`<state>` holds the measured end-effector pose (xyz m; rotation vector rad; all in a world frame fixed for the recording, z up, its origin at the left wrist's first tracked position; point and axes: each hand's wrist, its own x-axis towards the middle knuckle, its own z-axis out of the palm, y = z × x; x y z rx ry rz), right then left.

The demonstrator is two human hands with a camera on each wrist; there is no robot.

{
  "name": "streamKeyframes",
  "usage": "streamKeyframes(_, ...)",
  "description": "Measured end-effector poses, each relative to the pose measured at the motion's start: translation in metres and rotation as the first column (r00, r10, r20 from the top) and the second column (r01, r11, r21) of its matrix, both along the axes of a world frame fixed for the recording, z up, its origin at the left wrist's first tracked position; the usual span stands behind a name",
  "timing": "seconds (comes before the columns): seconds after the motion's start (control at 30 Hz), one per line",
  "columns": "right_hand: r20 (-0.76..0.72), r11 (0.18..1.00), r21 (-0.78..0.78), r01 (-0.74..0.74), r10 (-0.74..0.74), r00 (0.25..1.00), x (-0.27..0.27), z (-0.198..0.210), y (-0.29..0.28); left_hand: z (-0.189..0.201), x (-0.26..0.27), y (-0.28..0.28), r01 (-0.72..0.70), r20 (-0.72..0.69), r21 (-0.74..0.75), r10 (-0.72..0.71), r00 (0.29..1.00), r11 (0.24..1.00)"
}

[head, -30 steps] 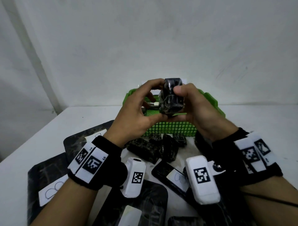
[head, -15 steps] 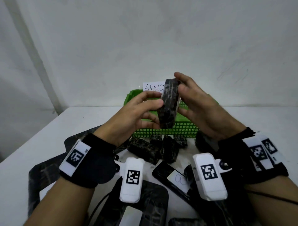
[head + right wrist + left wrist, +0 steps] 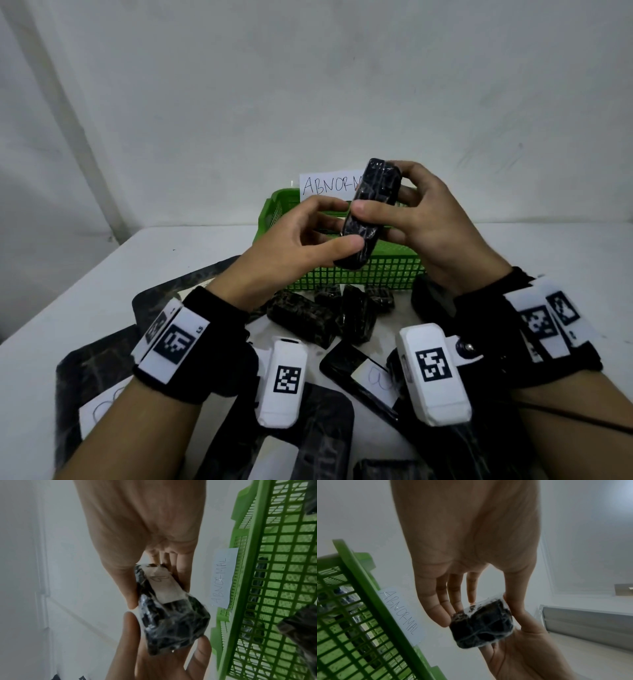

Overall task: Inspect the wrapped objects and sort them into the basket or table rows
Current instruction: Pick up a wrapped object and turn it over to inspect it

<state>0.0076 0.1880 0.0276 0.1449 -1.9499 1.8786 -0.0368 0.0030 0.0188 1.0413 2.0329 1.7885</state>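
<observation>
I hold one black, plastic-wrapped block (image 3: pixel 371 212) up in front of the green basket (image 3: pixel 376 270), tilted with its top to the right. My left hand (image 3: pixel 346 226) pinches its lower end between thumb and fingers. My right hand (image 3: pixel 380 192) grips the upper part, thumb across the front. In the left wrist view the block (image 3: pixel 482 624) sits between my left fingertips (image 3: pixel 443 615) and thumb. The right wrist view shows a paper slip (image 3: pixel 163 585) with a pen mark under the wrap of the block (image 3: pixel 171 622).
A paper label reading ABNORMAL (image 3: pixel 329 185) stands on the basket's far rim. Several more wrapped blocks (image 3: pixel 305 318) lie on the white table (image 3: pixel 102 274) just before the basket. Black mats (image 3: pixel 85 370) with paper slips lie nearer me.
The block has been turned between my hands, from facing me to edge-on and tilted. My right thumb now lies across its front and the basket label has come into view.
</observation>
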Motion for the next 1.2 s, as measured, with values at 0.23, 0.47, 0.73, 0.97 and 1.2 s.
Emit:
streamKeyframes(0.23,0.121,0.99,-0.007,-0.141,0.141,0.983,0.005,0.008,-0.004,0.0,-0.004,-0.003,-0.042,-0.042,0.072,0.045,0.998,0.996)
streamKeyframes(0.47,0.251,0.97,0.002,-0.243,0.235,0.939,0.01,0.011,-0.004,-0.002,-0.008,-0.001,-0.036,-0.21,0.058,0.047,0.977,0.998)
streamKeyframes(0.73,0.089,0.973,-0.096,-0.211,0.219,0.972,0.005,0.006,-0.011,0.001,0.001,0.002,0.038,-0.158,0.15,-0.014,0.987,0.988)
streamKeyframes(0.97,0.05,1.0,0.011,-0.02,0.019,0.999,0.002,0.001,-0.016,0.003,0.004,0.003,0.078,-0.151,0.21,-0.047,0.987,0.975)
streamKeyframes(1.2,0.091,0.991,0.134,0.001,-0.013,0.996,0.006,0.007,-0.017,0.008,0.001,-0.004,0.111,-0.145,0.234,-0.078,0.986,0.966)
